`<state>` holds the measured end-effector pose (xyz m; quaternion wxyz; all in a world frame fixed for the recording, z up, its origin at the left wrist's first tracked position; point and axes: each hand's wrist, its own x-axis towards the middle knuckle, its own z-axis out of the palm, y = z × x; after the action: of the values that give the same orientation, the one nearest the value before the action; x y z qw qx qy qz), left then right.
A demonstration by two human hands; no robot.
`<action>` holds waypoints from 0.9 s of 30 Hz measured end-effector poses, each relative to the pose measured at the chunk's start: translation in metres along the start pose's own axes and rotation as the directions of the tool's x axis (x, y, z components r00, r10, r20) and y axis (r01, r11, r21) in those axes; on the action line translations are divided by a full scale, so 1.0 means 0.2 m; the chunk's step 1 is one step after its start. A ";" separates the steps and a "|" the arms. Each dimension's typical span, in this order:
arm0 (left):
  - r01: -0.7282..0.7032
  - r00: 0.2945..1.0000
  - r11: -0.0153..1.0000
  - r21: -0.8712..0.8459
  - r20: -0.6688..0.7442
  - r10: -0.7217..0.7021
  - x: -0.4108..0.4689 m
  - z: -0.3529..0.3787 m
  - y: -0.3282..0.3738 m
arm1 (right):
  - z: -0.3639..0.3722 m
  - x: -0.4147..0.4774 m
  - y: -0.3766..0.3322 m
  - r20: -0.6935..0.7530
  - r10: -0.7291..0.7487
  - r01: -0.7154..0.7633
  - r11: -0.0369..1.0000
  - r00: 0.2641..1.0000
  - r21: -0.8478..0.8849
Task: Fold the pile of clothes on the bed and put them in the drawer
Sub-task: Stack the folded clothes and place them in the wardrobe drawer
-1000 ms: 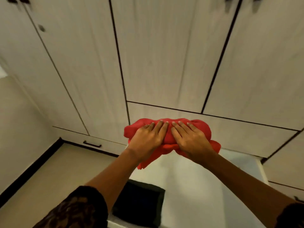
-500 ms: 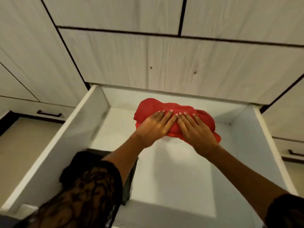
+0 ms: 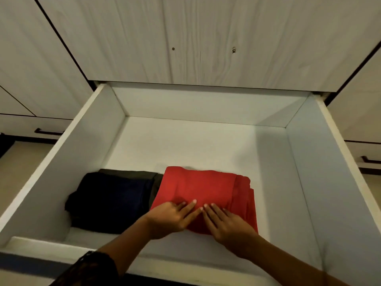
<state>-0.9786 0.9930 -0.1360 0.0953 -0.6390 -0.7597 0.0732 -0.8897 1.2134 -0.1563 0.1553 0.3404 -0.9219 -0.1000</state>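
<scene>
A folded red garment (image 3: 198, 186) lies flat on the floor of the open white drawer (image 3: 321, 174), near its front. My left hand (image 3: 171, 219) and my right hand (image 3: 226, 223) rest side by side on the garment's near edge, fingers straight and fingertips almost meeting. Just left of the red garment sits a folded dark stack (image 3: 111, 201), navy on top with an olive piece showing beneath; the red cloth overlaps its right edge.
Pale wood-grain wardrobe doors (image 3: 185, 38) rise behind the drawer. Closed lower drawers with dark handles (image 3: 48, 132) flank it at left and right. The back half of the drawer floor (image 3: 195, 141) is bare white. Beige floor shows at far left.
Both hands carried the red garment down from mid-air into the drawer and laid it flat beside the dark stack. The view tilted down and closer to the drawer.
</scene>
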 end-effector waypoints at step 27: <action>0.786 0.618 0.610 0.104 -0.083 -0.782 -0.50 -2.20 -0.83 | -1.89 1.31 0.64 -0.238 0.057 -0.037 0.995 0.970 0.089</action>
<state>-1.0161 0.8616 0.3253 0.1700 -0.2362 -0.9546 0.0642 -1.0199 1.1065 0.2905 0.2536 0.3344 -0.9075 -0.0158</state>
